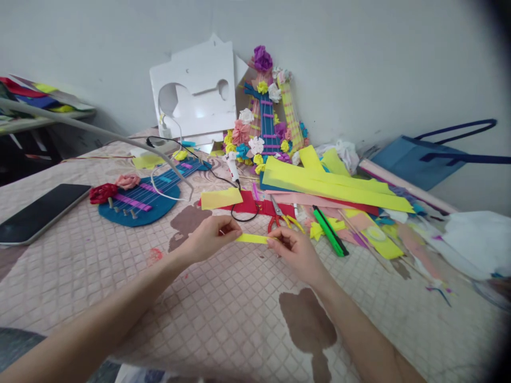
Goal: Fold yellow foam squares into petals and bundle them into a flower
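Observation:
A narrow yellow paper strip (252,239) is stretched level between my two hands above the quilted pink bedcover (223,314). My left hand (209,238) pinches its left end with closed fingers. My right hand (296,251) pinches the right end, fingers curled. Just behind the strip lie red-handled scissors (279,218) and a green utility knife (329,231).
A pile of yellow, pink and red paper sheets (331,186) lies behind on the right. A blue craft guitar with paper roses (143,197), a glue gun with cable (232,167), a tablet (38,213) at left, flower-covered guitars (267,117) against the wall, a blue bag (419,157).

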Demonstrator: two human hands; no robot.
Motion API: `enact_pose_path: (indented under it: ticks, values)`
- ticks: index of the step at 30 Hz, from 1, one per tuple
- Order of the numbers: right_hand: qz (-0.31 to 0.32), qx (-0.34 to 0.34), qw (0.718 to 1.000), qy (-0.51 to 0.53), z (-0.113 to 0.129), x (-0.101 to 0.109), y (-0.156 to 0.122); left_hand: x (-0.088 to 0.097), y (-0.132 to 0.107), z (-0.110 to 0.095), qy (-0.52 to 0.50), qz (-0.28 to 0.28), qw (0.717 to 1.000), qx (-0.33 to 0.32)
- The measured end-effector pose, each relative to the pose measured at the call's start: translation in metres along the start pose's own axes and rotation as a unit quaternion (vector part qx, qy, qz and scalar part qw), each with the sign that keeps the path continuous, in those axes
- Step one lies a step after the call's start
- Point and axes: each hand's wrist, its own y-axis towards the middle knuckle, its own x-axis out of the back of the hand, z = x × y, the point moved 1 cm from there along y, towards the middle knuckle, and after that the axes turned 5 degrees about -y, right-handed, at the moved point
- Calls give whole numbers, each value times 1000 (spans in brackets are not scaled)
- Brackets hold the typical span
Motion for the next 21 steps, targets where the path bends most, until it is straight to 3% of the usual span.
enact_pose_path:
  ticks: [4, 6, 9, 12, 17, 21]
  values:
    - [-25, 8, 999, -32, -6, 21, 3, 3, 2, 6, -52, 2, 999, 18]
    - [-95, 14, 990, -108, -17, 48, 3, 3, 8, 8, -87, -21, 995, 42]
    - [-232, -7, 944, -234, -42, 97, -2, -6, 26, -3, -145, -56, 986, 68]
    - [-249, -72, 900, -350, -71, 129, -8, -33, 57, -27, -176, -47, 981, 71]
    - [-181, -127, 911, -347, -102, 129, -6, -103, 114, -68, -187, 30, 978, 82]
    - [-167, -125, 915, -346, -109, 125, -3, -143, 145, -76, -151, 76, 979, 112]
